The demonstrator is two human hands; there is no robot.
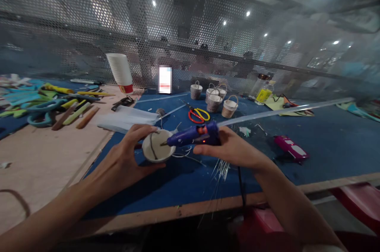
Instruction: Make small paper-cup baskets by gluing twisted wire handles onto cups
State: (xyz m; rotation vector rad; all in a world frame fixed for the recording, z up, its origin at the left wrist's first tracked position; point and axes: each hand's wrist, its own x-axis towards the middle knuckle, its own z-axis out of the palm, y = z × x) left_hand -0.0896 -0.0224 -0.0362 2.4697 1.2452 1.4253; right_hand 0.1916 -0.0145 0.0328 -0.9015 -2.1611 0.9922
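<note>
My left hand (pixel 129 149) grips a small whitish cup-shaped basket (pixel 158 149) by its sides, its mouth tilted toward me. A thin dark handle strip arches across the opening. In my right hand (pixel 230 147) is a blue hot glue gun (pixel 194 135) with a small red light showing. Its nozzle points left, at the inner rim of the basket; whether it touches cannot be made out. A long clear glue stick (pixel 276 112) sticks out of the gun's back to the right. Below the gun lies a bundle of thin wires (pixel 223 169).
Several small finished baskets (pixel 214 102) stand behind, near red-and-yellow scissors (pixel 198 115). Stacked paper cups (pixel 120 70), a lit phone (pixel 165 79) and white strips (pixel 130 118) are further left. A purple object (pixel 291 149) and a yellow-labelled bottle (pixel 264 93) sit right.
</note>
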